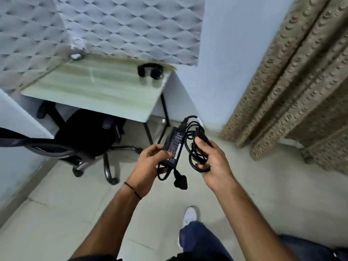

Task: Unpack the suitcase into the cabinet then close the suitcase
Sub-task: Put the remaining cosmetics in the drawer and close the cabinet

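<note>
At the centre of the frame, the left hand is gripping a black power adapter while the right hand is curling round its coiled cable. Neither suitcase nor cabinet is showing. This is probably mid-unpacking, and the next move is shelving it in the cabinet.

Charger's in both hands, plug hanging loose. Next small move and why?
Probably gather the dangling plug into the cable coil: the left hand holds the adapter brick, the right hand grips the coil, and the plug hangs free below them.
</note>
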The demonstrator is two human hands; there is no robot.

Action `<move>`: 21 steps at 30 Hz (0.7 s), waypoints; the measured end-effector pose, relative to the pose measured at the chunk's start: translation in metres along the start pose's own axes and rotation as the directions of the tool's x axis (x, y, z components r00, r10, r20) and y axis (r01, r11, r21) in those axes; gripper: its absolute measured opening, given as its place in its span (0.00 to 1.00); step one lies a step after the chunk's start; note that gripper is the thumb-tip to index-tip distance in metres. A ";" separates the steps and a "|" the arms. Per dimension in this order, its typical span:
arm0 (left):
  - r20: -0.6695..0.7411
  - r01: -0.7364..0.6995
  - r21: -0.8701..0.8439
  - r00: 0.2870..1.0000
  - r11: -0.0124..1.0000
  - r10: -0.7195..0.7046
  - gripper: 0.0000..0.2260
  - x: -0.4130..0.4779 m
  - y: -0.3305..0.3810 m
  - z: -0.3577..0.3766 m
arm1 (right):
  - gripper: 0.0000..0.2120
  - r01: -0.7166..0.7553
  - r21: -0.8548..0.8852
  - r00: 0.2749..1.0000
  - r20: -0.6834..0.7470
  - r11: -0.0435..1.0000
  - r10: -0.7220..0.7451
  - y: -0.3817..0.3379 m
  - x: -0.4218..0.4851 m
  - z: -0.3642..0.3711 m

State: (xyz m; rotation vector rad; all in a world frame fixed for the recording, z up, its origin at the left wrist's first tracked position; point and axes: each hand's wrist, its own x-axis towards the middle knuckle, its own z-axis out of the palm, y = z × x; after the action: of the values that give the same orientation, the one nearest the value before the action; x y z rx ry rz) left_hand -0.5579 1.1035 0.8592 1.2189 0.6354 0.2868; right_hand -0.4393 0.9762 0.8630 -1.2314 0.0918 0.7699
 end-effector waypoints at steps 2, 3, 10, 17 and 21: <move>-0.061 -0.030 -0.060 0.998 0.998 0.026 0.09 0.027 0.014 -0.024 | 0.07 0.025 -0.045 0.999 0.027 0.999 -0.024 -0.005 0.024 0.036; -0.089 -0.043 -0.089 0.995 0.995 0.035 0.07 0.043 0.020 -0.036 | 0.08 0.036 -0.068 0.999 0.040 0.997 -0.033 -0.007 0.037 0.052; -0.298 -0.093 -0.180 0.954 0.979 0.036 0.06 0.196 0.082 -0.134 | 0.10 0.071 -0.144 0.991 0.126 0.987 -0.053 -0.024 0.185 0.186; -0.427 -0.025 -0.241 0.900 0.970 -0.083 0.06 0.317 0.144 -0.226 | 0.14 0.012 -0.219 0.973 0.229 0.976 0.040 -0.038 0.309 0.313; -0.455 -0.021 -0.285 0.883 0.958 -0.116 0.06 0.365 0.167 -0.268 | 0.13 0.009 -0.315 0.954 0.286 0.949 0.086 -0.044 0.362 0.364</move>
State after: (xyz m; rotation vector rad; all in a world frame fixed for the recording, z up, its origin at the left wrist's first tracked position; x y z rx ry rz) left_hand -0.4062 1.5620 0.8525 0.8549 1.0055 0.6220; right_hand -0.2640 1.4604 0.8648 -1.4003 -0.2638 1.0245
